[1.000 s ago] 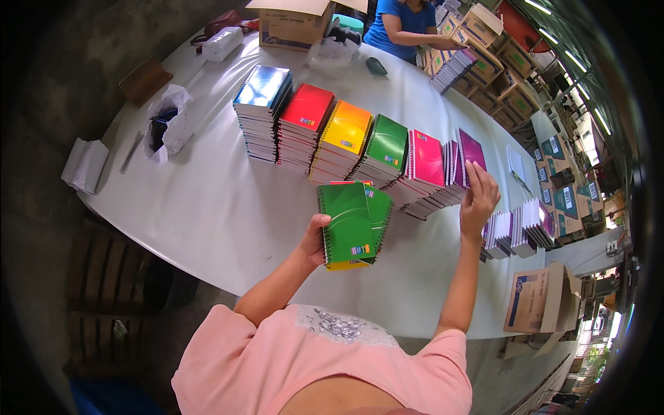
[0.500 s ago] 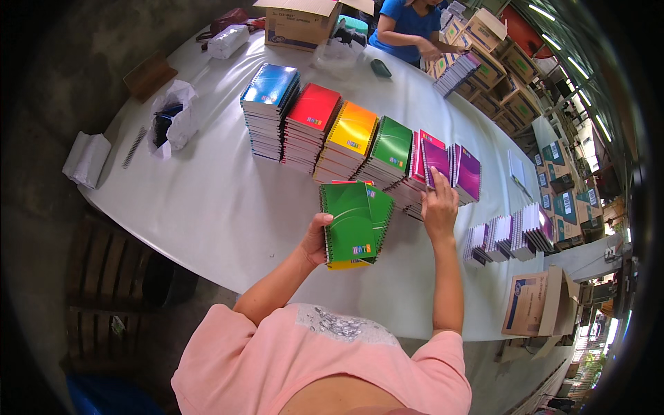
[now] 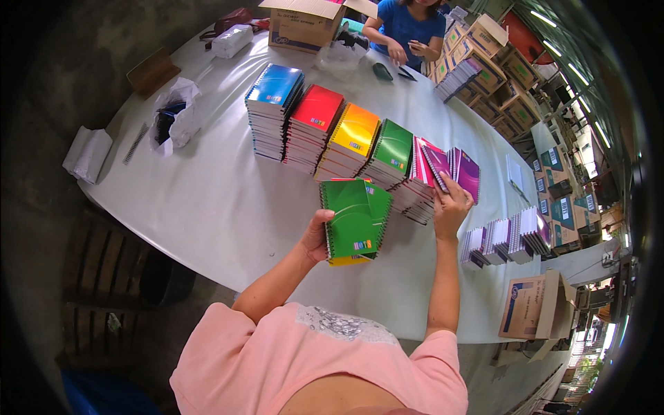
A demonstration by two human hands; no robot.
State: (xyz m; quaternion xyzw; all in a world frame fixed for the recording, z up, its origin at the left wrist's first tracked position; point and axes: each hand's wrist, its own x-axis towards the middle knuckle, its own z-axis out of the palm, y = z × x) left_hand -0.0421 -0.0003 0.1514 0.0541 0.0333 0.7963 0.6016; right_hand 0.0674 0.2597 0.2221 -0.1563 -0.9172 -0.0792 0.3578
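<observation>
Near the table's front edge, my left hand (image 3: 317, 236) is closed on the left side of a fanned bundle of spiral notebooks (image 3: 349, 221). Green covers lie on top, a yellow one shows below, and a bit of red peeks out at the upper edge. Farther right, my right hand (image 3: 452, 207) pinches the lower part of a purple notebook (image 3: 436, 162), which is tilted over the pink stack (image 3: 418, 155). Right beside it is the purple stack (image 3: 469, 174). Leftward run the green stack (image 3: 392, 145), yellow stack (image 3: 355, 129), red stack (image 3: 317, 107) and blue stack (image 3: 275, 86).
Several smaller notebook piles (image 3: 508, 238) stand at the right, above an open carton (image 3: 529, 304). A white plastic bag (image 3: 183, 121) and a wrapped packet (image 3: 88, 155) lie left. Across the table are a carton (image 3: 301, 28) and a person in blue (image 3: 408, 31).
My right hand has slid slightly right and down to the purple notebook's lower edge, and the notebook tilts more. My left hand stays nearly still. The person across has turned toward the table.
</observation>
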